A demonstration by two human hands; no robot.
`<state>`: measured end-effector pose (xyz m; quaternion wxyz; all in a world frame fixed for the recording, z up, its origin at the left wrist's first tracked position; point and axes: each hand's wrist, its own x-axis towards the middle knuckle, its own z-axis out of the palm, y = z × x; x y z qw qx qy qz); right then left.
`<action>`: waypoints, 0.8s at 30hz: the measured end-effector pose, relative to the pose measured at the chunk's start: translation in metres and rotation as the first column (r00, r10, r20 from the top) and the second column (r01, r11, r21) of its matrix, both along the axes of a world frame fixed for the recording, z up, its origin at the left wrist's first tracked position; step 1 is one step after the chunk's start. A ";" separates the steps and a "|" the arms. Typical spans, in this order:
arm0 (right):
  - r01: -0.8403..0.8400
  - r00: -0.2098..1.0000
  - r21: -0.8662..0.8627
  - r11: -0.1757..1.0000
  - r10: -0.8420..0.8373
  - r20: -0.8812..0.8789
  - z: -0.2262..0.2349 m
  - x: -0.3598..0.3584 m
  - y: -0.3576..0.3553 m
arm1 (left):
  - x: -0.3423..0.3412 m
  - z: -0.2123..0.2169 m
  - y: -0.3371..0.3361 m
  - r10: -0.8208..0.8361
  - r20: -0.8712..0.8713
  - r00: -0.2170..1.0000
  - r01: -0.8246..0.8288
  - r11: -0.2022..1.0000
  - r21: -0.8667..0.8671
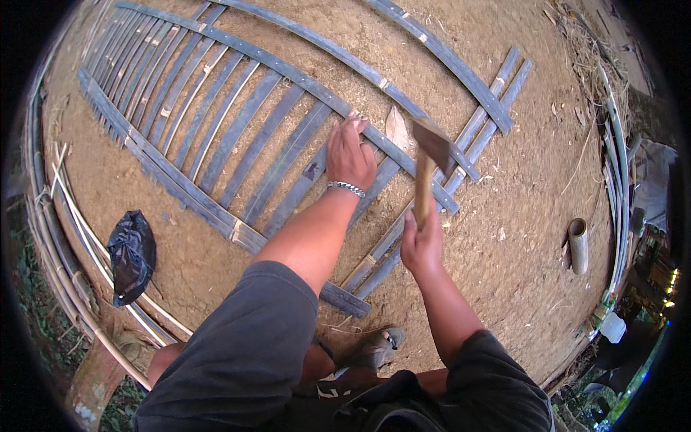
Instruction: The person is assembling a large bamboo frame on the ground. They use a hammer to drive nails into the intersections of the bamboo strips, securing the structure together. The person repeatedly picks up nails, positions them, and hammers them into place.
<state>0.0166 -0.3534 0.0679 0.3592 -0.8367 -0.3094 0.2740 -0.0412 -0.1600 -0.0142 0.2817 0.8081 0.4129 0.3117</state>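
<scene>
A lattice of grey split-bamboo slats (248, 135) lies on the ground, crossed by long bamboo rails (288, 70) dotted with small nail heads. My left hand (351, 155), with a chain bracelet at the wrist, rests on the middle rail. Its fingertips are pinched together there; whatever they hold is too small to make out. In my right hand (422, 245) is the wooden handle of a hatchet (434, 144). The hatchet's dark head is raised over the rails' right ends, to the right of my left hand and apart from it.
A black plastic bag (132, 257) lies at left beside long thin poles (79, 223). At right stands a short bamboo tube (578, 246), near bundled strips (617, 180) along the edge. A dry leaf (396, 128) lies between two rails. My foot (378, 351) is close below the lattice.
</scene>
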 end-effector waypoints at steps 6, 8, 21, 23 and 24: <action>-0.130 0.990 -0.311 0.942 0.139 0.007 -0.010 0.002 0.010 | 0.004 -0.004 -0.007 -0.029 0.016 0.999 0.029 1.000 0.000; -0.074 0.997 -0.202 0.977 0.068 -0.037 0.011 0.001 0.027 | 0.001 -0.004 -0.002 -0.025 0.006 1.000 0.025 0.999 -0.029; -0.034 0.995 -0.027 0.999 0.036 0.089 -0.001 -0.006 0.006 | 0.003 -0.001 -0.002 -0.012 0.041 0.999 0.010 0.999 0.045; -0.043 0.994 -0.081 0.996 0.051 0.097 -0.003 -0.004 -0.001 | 0.003 -0.003 -0.004 -0.009 0.033 0.999 0.008 1.000 0.029; -0.033 0.998 -0.133 0.991 0.040 0.048 0.001 -0.002 0.002 | 0.003 -0.003 -0.001 -0.004 0.030 1.000 0.003 1.000 0.029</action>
